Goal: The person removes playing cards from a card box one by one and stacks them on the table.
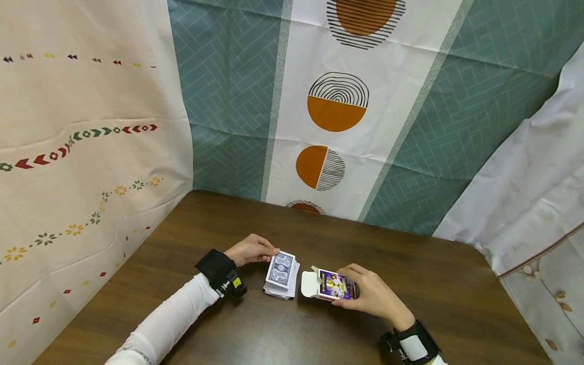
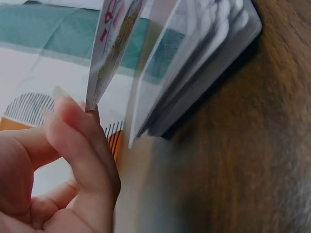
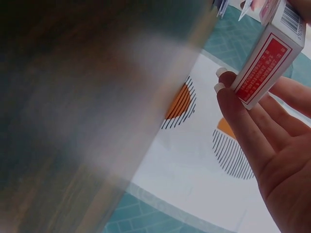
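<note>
My left hand [image 1: 252,249] pinches a playing card [image 1: 281,268] by its upper left corner, between thumb and fingers. The card has a blue patterned back, and in the left wrist view part of its face with red marks shows. It stands a little above a loosely squared pile of playing cards [image 2: 214,53] on the table. Right of the pile, my right hand [image 1: 371,291] grips a card box [image 1: 336,285] with a purple printed front, its white end flap [image 1: 310,284] folded out toward the pile. A red panel and a barcode show on the box in the right wrist view.
Both hands work over a dark brown wooden table [image 1: 219,218]. A teal and white patterned cloth [image 1: 232,101] hangs behind it, a cream cloth [image 1: 91,203] on the left and a white cloth [image 1: 538,192] on the right. Each wrist wears a black strap with a camera.
</note>
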`<state>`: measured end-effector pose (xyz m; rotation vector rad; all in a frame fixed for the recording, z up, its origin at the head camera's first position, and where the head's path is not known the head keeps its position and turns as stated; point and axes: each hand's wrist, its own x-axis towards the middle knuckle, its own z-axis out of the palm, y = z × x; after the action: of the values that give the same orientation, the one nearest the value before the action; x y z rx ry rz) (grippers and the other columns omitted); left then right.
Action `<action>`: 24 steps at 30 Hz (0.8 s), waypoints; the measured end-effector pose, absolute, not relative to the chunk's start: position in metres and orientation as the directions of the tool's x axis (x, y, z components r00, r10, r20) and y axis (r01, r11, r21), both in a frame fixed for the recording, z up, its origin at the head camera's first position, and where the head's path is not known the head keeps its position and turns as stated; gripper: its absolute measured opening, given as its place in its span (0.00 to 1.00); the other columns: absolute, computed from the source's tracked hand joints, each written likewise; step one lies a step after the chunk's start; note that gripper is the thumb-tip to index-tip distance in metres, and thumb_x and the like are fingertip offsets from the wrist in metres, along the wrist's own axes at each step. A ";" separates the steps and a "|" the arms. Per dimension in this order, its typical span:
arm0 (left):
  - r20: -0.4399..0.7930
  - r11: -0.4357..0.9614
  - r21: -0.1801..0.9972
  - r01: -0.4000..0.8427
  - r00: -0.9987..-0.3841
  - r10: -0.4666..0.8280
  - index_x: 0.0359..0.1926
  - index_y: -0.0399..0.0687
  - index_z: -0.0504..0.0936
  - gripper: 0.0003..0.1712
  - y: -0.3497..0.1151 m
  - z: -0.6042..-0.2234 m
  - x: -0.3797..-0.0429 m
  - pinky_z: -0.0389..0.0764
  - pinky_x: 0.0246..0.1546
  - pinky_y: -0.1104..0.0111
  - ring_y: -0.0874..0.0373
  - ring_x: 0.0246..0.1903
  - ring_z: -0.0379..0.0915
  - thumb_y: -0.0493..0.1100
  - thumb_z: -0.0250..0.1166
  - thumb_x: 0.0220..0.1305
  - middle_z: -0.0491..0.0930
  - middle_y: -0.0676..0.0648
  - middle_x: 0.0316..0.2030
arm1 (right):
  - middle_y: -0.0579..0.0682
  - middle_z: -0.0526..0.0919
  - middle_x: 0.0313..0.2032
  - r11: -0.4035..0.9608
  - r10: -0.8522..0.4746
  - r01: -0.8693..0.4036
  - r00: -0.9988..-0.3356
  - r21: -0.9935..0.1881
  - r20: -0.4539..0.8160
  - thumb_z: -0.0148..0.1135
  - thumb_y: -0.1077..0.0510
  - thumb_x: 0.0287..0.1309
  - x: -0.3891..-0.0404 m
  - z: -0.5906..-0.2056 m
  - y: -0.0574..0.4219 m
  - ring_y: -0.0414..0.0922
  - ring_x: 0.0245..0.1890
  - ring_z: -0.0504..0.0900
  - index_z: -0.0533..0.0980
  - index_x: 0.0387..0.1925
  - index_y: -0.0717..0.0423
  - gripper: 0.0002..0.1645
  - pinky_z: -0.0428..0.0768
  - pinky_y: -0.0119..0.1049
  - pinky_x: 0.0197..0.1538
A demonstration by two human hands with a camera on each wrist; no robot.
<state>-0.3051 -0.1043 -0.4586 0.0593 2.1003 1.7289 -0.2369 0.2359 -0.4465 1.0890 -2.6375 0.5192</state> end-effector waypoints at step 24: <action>0.015 0.666 0.744 0.052 -0.998 0.061 0.21 0.41 0.84 0.09 -0.080 -0.464 -0.296 0.66 0.16 0.72 0.61 0.13 0.69 0.39 0.74 0.51 0.77 0.49 0.14 | 0.41 0.80 0.44 0.670 -0.633 -0.703 -0.708 -0.236 0.312 0.69 0.29 0.44 -0.235 -0.451 0.235 0.33 0.35 0.75 0.79 0.48 0.50 0.37 0.76 0.26 0.36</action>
<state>-0.2964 -0.0796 -0.4636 0.0975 2.8573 1.2757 -0.2350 0.2352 -0.4513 1.0862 -2.6806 0.5065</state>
